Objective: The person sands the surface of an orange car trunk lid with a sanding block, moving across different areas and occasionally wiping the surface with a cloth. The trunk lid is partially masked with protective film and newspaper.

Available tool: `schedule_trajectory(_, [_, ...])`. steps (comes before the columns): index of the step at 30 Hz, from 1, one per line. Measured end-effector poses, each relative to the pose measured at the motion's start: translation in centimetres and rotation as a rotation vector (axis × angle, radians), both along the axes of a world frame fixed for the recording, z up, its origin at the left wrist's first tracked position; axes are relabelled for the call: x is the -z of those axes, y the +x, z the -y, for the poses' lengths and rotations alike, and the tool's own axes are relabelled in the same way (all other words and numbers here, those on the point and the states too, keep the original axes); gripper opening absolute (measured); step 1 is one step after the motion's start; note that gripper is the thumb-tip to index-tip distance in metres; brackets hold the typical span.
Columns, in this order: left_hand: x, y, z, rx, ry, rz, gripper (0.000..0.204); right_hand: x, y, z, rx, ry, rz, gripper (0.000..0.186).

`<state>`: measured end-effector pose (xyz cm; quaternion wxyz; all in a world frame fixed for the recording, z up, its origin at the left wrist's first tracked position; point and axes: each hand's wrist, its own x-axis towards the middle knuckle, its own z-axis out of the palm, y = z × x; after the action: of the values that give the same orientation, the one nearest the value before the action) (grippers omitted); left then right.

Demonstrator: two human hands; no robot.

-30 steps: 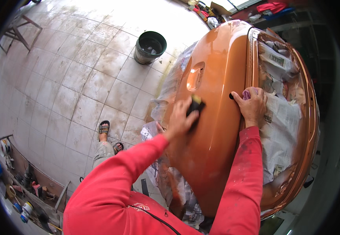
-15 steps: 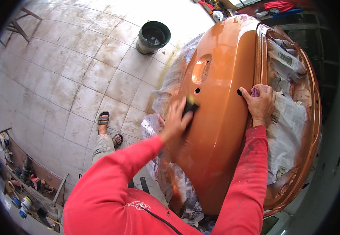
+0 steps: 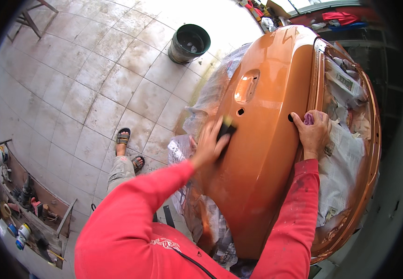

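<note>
While pressing a dark block (image 3: pixel 225 131) to an orange car panel (image 3: pixel 257 181), resting the right hand (image 3: pixel 314 135) at the edge

Clamps the dark block between the thumb and fingers of the left hand (image 3: pixel 207 145), with a yellowish end beyond the fingertips. Holds it on the left part of the orange car panel, just below and to the left of a small dark hole (image 3: pixel 241 111), and farther below a handle recess (image 3: pixel 247 87).

Lays the right hand, well apart from the left, over the panel's right edge. Bends the right fingers close together over a purple cloth (image 3: pixel 309 119), mostly hidden in the grip; cannot tell how firmly squeezed. Spreads the right thumb away from those fingers, with the tip beside a round black spot (image 3: pixel 290 117).

Wears red sleeves (image 3: pixel 138 190) on both arms, flecked on the right. Stands in dark strapped sandals (image 3: pixel 123 136) on stained pale floor tiles (image 3: pixel 87 100).

Shows newsprint (image 3: pixel 343 162) across the opening right of the panel and plastic sheeting (image 3: pixel 210 95) along the left. Beyond the sheeting, a dark green bucket (image 3: pixel 178 52); at lower left, a jumble of tools (image 3: pixel 26 191).
</note>
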<state>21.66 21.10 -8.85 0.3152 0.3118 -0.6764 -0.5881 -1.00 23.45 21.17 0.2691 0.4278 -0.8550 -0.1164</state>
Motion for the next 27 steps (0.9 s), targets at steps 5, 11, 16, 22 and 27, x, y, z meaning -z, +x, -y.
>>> schedule_trajectory(5, [2.1, 6.7, -6.8, -0.004, 0.02, -0.022, 0.076, -0.3, 0.9, 0.6, 0.006, -0.011, -0.007, 0.049])
schedule_trajectory(11, [5.7, -7.7, 12.7, -0.136, 0.205, 0.195, 0.069, 1.6, 0.9, 3.4, -0.14, -0.017, 0.044, 0.049])
schedule_trajectory(16, [-0.9, 3.8, -3.8, -0.02, -0.048, 0.044, 0.08, 0.3, 0.2, 0.6, -0.056, -0.01, 0.005, 0.05])
schedule_trajectory(22, [-0.8, 2.5, -2.1, 0.026, -0.067, 0.134, 0.08, 0.5, -0.8, 0.3, -0.05, -0.027, -0.011, 0.053])
schedule_trajectory(27, [4.2, -4.0, 10.5, 0.164, 0.164, 0.105, 0.082, 0.0, 0.3, 0.5, -0.1, -0.112, 0.016, 0.036])
